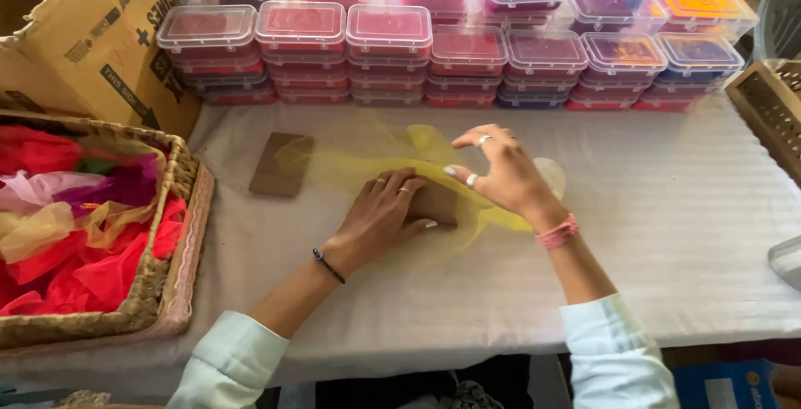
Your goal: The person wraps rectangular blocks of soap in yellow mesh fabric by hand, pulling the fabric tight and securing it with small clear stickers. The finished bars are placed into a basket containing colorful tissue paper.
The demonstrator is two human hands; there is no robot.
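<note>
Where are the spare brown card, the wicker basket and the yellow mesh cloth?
brown card (pixel 281 164): head view, middle of its face.
wicker basket (pixel 171 177): head view, woven right rim.
yellow mesh cloth (pixel 350 167): head view, spread left part.

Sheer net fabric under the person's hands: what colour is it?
Yellow; the sheer net fabric shows best in the head view.

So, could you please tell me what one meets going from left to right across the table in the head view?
Basket of coloured tissue → brown card → left hand on a second card → right hand over yellow netting → wooden crate.
</note>
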